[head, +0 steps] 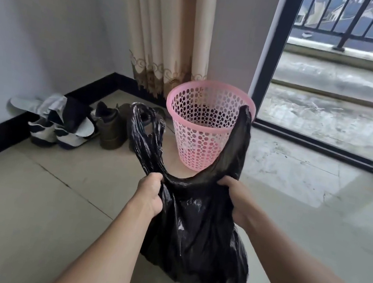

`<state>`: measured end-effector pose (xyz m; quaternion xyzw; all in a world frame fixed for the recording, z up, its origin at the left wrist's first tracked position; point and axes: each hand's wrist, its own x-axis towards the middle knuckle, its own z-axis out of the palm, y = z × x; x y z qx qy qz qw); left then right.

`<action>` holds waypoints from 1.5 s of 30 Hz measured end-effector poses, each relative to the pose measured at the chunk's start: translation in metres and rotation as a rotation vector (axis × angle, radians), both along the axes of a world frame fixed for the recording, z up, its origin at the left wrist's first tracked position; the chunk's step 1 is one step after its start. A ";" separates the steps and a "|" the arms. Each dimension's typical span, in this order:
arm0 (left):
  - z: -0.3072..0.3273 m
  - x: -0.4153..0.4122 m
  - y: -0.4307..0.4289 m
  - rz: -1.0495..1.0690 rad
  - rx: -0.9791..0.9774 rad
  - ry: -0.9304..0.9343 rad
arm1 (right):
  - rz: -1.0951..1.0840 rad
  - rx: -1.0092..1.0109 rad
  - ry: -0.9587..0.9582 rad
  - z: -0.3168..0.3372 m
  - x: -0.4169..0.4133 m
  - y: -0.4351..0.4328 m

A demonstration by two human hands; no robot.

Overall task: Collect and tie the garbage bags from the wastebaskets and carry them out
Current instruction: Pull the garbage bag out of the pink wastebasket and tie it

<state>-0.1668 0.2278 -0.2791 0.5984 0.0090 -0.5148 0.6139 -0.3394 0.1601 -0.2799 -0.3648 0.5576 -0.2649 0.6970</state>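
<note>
1. Tiled floor: pale and glossy, with a dark skirting along the left wall.
2. Glass balcony door: at right in a dark frame, with wet balcony and railing beyond it.
3. Beige curtain: hung in the corner, its patterned hem just behind the basket.
4. Black garbage bag: sat nearest the person, out of the basket, with its lower end at the tiles. Its mouth was pulled wide between both hands. One handle stood up twisted on the left. The other rose on the right, overlapping the basket's rim in view.
5. Pink wastebasket: perforated plastic, upright on the floor beyond the bag, between curtain and door frame.
6. Shoes: a white pair and a brown pair lay along the wall, left of the basket.
7. Left grip: fingers curled tight, clutching the base of the bag's left handle.
8. Right grip: fingers closed around the base of the right handle.
</note>
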 end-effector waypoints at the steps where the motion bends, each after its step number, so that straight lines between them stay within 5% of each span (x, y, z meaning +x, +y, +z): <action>1: 0.004 -0.002 0.002 -0.027 -0.022 0.028 | 0.052 -0.010 -0.059 0.005 0.001 0.001; 4: 0.012 -0.004 0.009 -0.149 -0.133 0.068 | 0.173 -0.112 -0.115 0.009 0.007 0.002; 9: 0.007 -0.004 0.010 -0.185 -0.088 -0.146 | -0.083 0.026 -0.296 0.003 0.021 -0.007; 12: 0.004 -0.007 0.005 -0.183 0.009 -0.499 | -0.128 0.127 -0.411 0.009 0.021 -0.014; 16: 0.004 -0.017 0.007 -0.525 0.085 -1.228 | 0.192 -0.236 0.405 -0.005 0.020 -0.011; 20: 0.003 -0.027 0.009 -0.768 0.164 -1.518 | 0.792 -0.583 0.809 -0.003 0.014 -0.004; 22: 0.002 -0.026 0.008 -0.842 0.266 -1.565 | 0.832 -0.517 0.764 0.004 0.011 -0.003; 26: -0.007 -0.025 0.006 -0.928 0.385 -1.694 | 0.734 -0.177 0.257 0.016 0.000 -0.005; 29: -0.016 -0.031 0.005 -0.985 0.389 -1.765 | 0.605 -0.127 0.113 0.013 0.001 -0.009; 32: -0.019 -0.036 0.004 -1.050 0.342 -1.593 | 0.306 -0.111 0.044 0.008 0.011 -0.012; 36: -0.008 -0.024 0.010 -0.780 0.071 -0.474 | 0.152 0.014 -0.165 0.008 0.010 -0.021; 38: -0.002 -0.012 0.015 -0.674 0.010 -0.158 | 0.254 0.029 -0.232 0.011 0.006 -0.023; 45: -0.010 0.009 0.011 -0.406 0.120 0.130 | 0.610 -0.009 -0.037 0.024 0.006 -0.019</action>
